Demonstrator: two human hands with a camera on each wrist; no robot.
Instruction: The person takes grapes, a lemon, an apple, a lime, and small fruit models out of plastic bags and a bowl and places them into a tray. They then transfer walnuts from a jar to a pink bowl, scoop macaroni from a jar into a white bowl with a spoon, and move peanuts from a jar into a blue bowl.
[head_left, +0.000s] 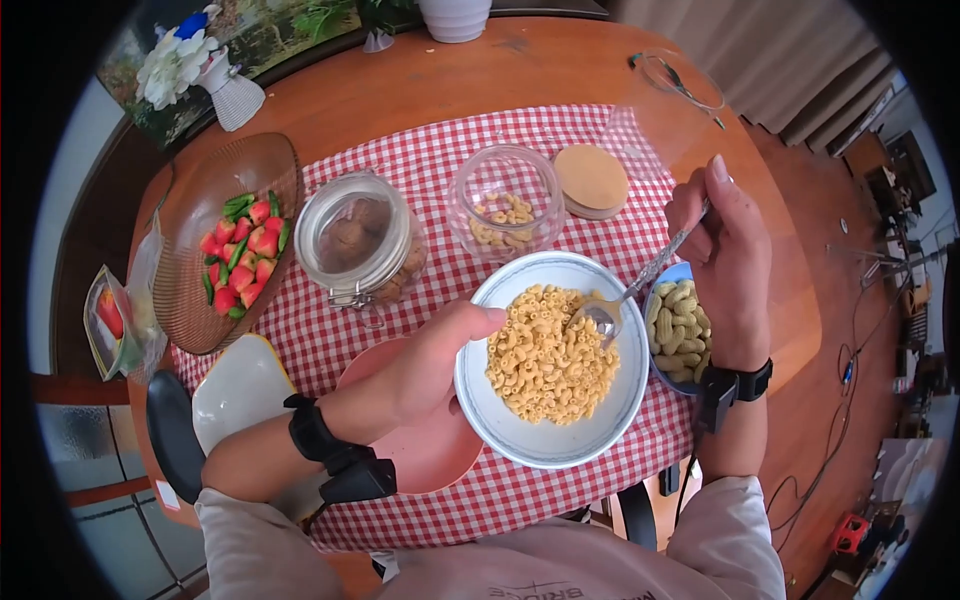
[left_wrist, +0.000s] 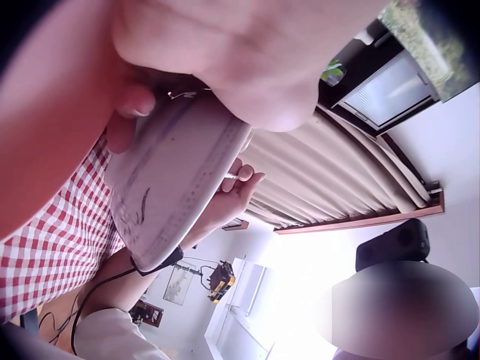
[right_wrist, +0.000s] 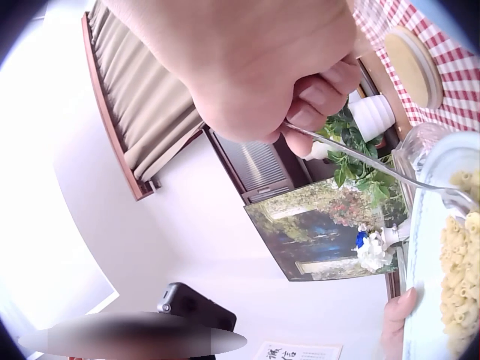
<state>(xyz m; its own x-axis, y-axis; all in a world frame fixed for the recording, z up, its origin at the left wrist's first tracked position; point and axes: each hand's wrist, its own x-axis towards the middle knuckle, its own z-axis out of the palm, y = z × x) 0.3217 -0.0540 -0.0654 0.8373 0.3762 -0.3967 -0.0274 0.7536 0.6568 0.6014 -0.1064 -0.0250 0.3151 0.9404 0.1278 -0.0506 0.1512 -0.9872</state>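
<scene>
My left hand [head_left: 430, 360] grips the left rim of a white bowl [head_left: 560, 455] with a blue band, its thumb over the edge. Fingers curl against the underside of the bowl in the left wrist view. Small ring-shaped and elbow macaroni [head_left: 550, 365] fills much of the bowl. In my right hand [head_left: 735, 260] is the handle of a metal spoon [head_left: 650, 270], held in curled fingers with the thumb pointing up. The spoon's head rests among the macaroni near the bowl's upper right side. A glass jar [head_left: 505, 165] with some macaroni at its bottom stands just beyond the bowl.
Right of the bowl is a blue bowl of peanuts [head_left: 680, 330]. A wooden lid [head_left: 590, 180] lies by the glass jar. Leftward stand a clip-top jar [head_left: 360, 240] of brown round things and an amber dish [head_left: 175, 310] of strawberries and green peppers. A pink plate [head_left: 440, 460] sits under my left forearm.
</scene>
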